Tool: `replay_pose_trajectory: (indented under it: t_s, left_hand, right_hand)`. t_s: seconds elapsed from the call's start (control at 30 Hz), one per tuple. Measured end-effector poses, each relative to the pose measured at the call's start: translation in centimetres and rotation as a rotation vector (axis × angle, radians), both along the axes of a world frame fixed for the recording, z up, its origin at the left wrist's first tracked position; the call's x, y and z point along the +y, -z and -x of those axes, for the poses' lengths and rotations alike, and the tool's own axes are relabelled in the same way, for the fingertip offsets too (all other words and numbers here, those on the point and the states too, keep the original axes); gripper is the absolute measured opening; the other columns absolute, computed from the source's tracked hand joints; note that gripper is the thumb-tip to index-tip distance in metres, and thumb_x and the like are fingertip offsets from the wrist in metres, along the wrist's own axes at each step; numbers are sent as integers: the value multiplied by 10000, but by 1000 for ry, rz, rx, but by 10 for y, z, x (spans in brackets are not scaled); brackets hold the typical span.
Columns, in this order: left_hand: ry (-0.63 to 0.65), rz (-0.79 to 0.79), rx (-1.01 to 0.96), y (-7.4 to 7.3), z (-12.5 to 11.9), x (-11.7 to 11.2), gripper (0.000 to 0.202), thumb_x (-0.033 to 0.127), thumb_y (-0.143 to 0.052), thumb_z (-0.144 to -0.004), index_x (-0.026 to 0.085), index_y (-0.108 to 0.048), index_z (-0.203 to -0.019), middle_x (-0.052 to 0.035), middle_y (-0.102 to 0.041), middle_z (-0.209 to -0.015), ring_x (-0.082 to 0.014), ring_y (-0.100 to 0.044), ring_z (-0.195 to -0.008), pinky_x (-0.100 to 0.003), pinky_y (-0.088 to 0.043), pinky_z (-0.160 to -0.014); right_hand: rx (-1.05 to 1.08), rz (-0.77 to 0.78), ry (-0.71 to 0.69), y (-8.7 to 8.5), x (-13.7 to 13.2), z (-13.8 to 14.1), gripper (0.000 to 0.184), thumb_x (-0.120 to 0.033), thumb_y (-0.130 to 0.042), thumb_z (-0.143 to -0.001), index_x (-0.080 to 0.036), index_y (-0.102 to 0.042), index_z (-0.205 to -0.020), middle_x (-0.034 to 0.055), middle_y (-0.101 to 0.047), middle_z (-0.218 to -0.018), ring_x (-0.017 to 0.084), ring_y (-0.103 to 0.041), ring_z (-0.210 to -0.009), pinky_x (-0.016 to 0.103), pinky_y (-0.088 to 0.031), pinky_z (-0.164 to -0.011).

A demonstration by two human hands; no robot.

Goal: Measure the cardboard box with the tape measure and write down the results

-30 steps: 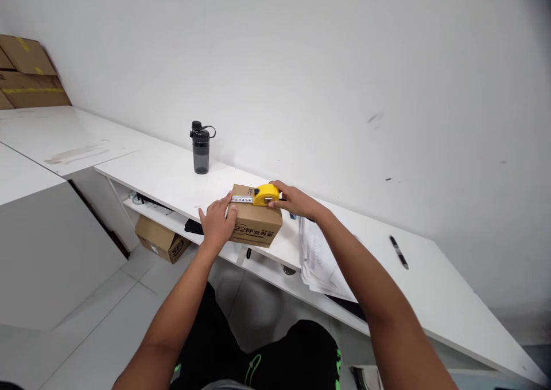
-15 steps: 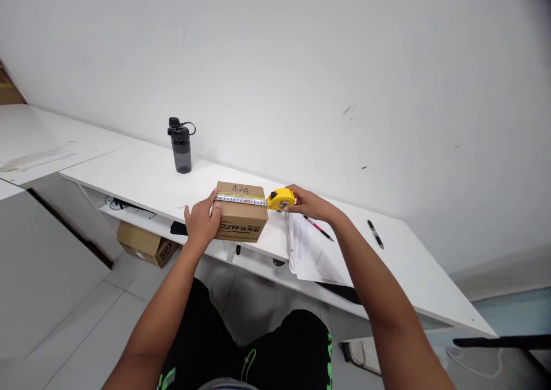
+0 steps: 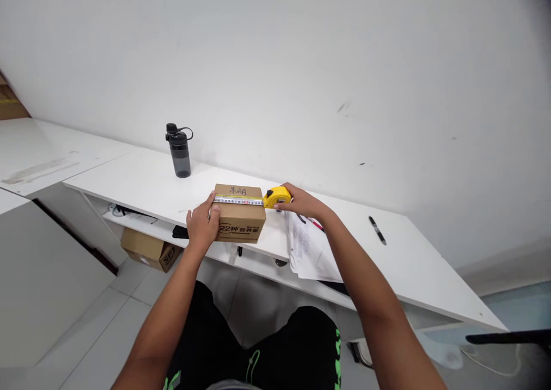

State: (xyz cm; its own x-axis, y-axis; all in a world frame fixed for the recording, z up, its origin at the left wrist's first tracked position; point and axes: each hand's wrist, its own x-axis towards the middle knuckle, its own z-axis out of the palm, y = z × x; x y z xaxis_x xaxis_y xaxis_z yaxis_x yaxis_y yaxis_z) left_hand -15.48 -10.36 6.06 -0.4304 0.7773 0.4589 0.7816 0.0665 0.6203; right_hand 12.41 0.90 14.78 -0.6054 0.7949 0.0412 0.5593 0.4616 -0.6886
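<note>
Tape case point(image 3: 278, 196) has slid to the box's point(image 3: 239, 229) right edge.

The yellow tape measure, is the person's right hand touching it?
Touching. The head view shows the right hand gripping the rear end of the yellow tape measure.

Reaches forward with both bare arms point(image 3: 161, 315). Rests left hand point(image 3: 202, 221) with thumb point(image 3: 215, 212) apart, right hand point(image 3: 303, 201) curled gripping.
</note>
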Motion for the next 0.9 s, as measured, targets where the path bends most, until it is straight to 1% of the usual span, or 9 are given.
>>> replay_pose_trajectory:
  t_s: [0.17,0.33,0.4,0.47,0.53,0.6,0.67,0.77,0.9]
  left_hand:
    - [32,-28,-35,-2,0,1,534,333,-343,-956,232,-452,-1469,-92,-564,-1414,-327,-532,-1270,-583,-312,-1108]
    - [95,-109,-150,6,2,6,536,366,-378,-950,223,-468,-1459,-90,-530,-1449,-321,-492,-1318,-523,-346,-1115]
    - [162,-171,-296,15,1,11,569,399,-382,-959,214,-400,-1497,-91,-463,-1506,-291,-441,-1370,-468,-333,-1142]
    - [198,-216,-496,23,-2,15,648,444,-392,-963,213,-255,-1552,-106,-427,-1528,-267,-431,-1383,-430,-347,-1140]
    - [189,-252,-646,29,-5,18,720,480,-412,-958,224,-139,-1574,-120,-420,-1527,-253,-448,-1371,-407,-372,-1122]
    - [163,-279,-703,31,-7,18,742,484,-419,-956,229,-96,-1573,-130,-433,-1509,-240,-472,-1352,-388,-393,-1104]
    - [130,-287,-693,31,-9,17,735,467,-411,-957,218,-86,-1567,-145,-442,-1494,-230,-489,-1337,-374,-411,-1086]
    - [68,-288,-596,29,-11,14,698,440,-379,-962,192,-106,-1554,-167,-447,-1480,-221,-492,-1333,-364,-420,-1077]
    - [20,-366,-404,31,-14,24,540,381,-294,-975,174,-338,-1471,-150,-475,-1457,-209,-465,-1346,-350,-378,-1111]
  right_hand:
    - [20,-91,22,-4,-4,18,442,-490,-685,-761,-261,-554,-1115,27,-671,-1091,208,-621,-922,310,-474,-731]
    - [-18,-221,-98,-6,-11,71,448,-520,-671,-776,-252,-534,-1107,34,-682,-1039,212,-621,-895,298,-441,-720]
    - [-34,-280,-116,-5,-16,99,489,-531,-649,-795,-244,-503,-1163,49,-681,-1036,224,-621,-896,306,-432,-725]
    - [-31,-315,-140,-2,-23,125,517,-516,-629,-816,-236,-464,-1217,60,-678,-1046,234,-622,-903,308,-428,-722]
    - [-14,-342,-184,2,-28,146,492,-478,-611,-836,-229,-447,-1227,60,-675,-1044,235,-622,-890,304,-426,-709]
    - [8,-386,-208,6,-33,159,447,-446,-602,-847,-222,-458,-1206,55,-674,-1025,235,-622,-871,305,-427,-704]
    - [34,-445,-173,10,-37,164,430,-447,-607,-851,-217,-482,-1192,59,-673,-1030,245,-624,-891,322,-435,-735]
    - [123,-513,-77,19,-44,155,454,-453,-624,-849,-224,-511,-1224,81,-655,-1138,270,-610,-1035,372,-439,-865]
    - [312,-458,64,45,-66,120,516,-419,-684,-799,-279,-512,-1265,81,-605,-1271,277,-539,-1208,431,-390,-1031]
